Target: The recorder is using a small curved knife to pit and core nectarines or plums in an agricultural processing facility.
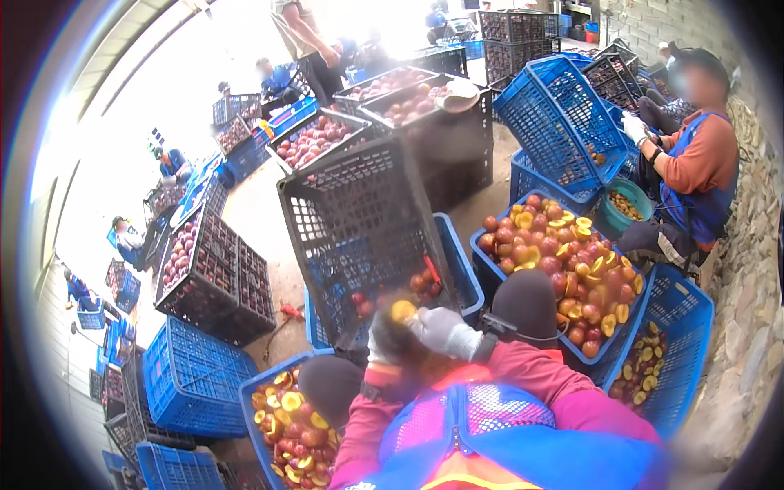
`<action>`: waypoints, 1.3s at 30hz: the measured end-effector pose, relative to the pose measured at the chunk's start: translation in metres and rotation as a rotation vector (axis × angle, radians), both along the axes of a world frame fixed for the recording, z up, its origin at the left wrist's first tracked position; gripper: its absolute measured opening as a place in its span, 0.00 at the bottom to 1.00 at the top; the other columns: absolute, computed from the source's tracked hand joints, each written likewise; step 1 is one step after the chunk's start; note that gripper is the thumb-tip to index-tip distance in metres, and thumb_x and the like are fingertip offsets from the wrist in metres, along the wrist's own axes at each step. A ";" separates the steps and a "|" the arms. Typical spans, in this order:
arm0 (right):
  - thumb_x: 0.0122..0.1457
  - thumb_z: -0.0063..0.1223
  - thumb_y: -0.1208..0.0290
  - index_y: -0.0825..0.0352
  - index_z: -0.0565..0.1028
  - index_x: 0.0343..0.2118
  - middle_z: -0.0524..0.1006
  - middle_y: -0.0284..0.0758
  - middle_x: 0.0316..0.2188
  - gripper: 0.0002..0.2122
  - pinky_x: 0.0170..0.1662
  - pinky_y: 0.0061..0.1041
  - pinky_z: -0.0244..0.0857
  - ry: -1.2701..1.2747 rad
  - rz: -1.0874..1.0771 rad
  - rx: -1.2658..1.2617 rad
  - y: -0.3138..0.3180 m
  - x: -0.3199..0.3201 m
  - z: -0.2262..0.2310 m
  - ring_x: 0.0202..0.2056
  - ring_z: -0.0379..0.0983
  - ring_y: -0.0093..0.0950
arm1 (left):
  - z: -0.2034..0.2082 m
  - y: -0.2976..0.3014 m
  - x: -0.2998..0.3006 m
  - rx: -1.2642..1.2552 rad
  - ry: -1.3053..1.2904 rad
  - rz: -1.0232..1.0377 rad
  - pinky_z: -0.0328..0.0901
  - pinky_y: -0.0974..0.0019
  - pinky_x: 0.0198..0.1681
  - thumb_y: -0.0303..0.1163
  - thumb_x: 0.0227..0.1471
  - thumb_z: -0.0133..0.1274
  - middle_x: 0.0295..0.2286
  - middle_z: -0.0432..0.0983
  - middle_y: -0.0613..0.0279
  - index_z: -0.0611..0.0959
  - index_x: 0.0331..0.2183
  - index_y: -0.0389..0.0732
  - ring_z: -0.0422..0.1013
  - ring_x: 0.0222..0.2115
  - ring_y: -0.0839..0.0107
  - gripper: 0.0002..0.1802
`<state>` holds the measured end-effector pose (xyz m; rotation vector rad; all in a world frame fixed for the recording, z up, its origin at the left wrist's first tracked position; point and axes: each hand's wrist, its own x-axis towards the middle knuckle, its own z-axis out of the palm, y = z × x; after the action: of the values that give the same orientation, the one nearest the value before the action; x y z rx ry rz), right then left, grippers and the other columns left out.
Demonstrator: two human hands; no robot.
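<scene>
A cut plum point(403, 310), its yellow flesh showing, is between my gloved hands in front of my chest. My left hand point(382, 343) is closed around its lower side, with the fingers partly lost in a dark blur. My right hand point(447, 332), in a pale grey glove, has its bent fingers pressed against the plum's side. Just beyond, a tilted black crate point(322, 220) rests in a blue crate point(459, 265), with several whole plums point(418, 282) low inside it. A red-handled tool point(431, 269) lies by those plums.
Crates of cut plums stand beside my left knee point(265, 412) and right knee point(482, 245). A blue crate point(686, 327) is at far right. A seated co-worker point(702, 163) is near a teal bucket point(604, 219). Black crates of plums point(220, 286) stand at left.
</scene>
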<state>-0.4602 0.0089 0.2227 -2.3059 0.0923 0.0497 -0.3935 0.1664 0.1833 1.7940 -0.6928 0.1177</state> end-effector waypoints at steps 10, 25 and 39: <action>0.75 0.41 0.47 0.72 0.82 0.40 0.85 0.54 0.34 0.28 0.41 0.50 0.74 0.022 0.126 0.114 0.010 -0.005 -0.048 0.36 0.83 0.53 | -0.013 -0.005 -0.001 -0.851 1.057 -0.090 0.73 0.62 0.45 0.49 0.74 0.46 0.37 0.81 0.66 0.83 0.43 0.46 0.77 0.37 0.68 0.19; 0.71 0.52 0.57 0.67 0.83 0.47 0.83 0.43 0.30 0.17 0.45 0.43 0.74 0.320 0.449 0.455 -0.006 -0.037 -0.066 0.38 0.82 0.43 | -0.094 0.064 0.171 -0.231 0.766 0.234 0.74 0.58 0.49 0.34 0.58 0.63 0.37 0.84 0.55 0.86 0.49 0.39 0.82 0.42 0.61 0.18; 0.68 0.51 0.47 0.61 0.79 0.51 0.85 0.48 0.44 0.21 0.52 0.47 0.72 0.546 0.348 0.148 -0.022 0.041 -0.131 0.46 0.82 0.50 | -0.243 0.012 0.321 1.403 0.581 0.441 0.73 0.48 0.62 0.34 0.54 0.64 0.70 0.62 0.45 0.75 0.65 0.46 0.72 0.62 0.42 0.38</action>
<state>-0.4190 -0.0126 0.0918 -2.0787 -0.0357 0.8345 -0.0726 0.1779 -0.0592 3.0720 0.1949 -0.7532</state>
